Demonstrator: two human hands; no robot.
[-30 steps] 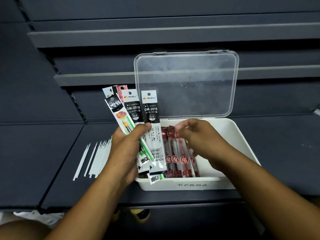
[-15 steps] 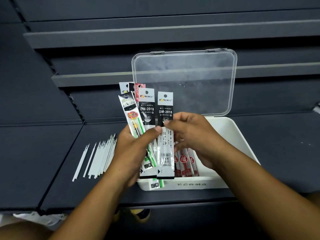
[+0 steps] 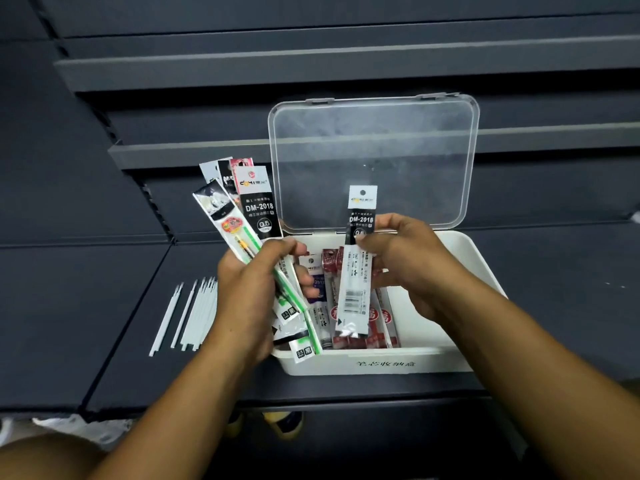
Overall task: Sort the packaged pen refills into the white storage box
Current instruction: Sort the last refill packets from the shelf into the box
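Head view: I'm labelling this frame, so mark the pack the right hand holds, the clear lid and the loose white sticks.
single pack [image 3: 354,296]: head view, its clear lower half.
clear lid [image 3: 374,157]: head view, middle of the panel.
loose white sticks [image 3: 199,313]: head view, mid-length of the bundle.

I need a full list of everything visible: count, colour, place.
White plastic storage box: one, white, open, on the dark grey shelf.
Clear plastic lid: one, transparent, upright behind the box.
Red refill packets: several, red, inside the box.
Single DM-2018 refill packet: one, black and white, above the box.
Fan of mixed refill packets: several, black, white, green, over the box's left edge.
Thin white sticks: several, white, on the shelf left of the box.
Left hand: one, grips the fan.
Right hand: one, pinches the single packet.
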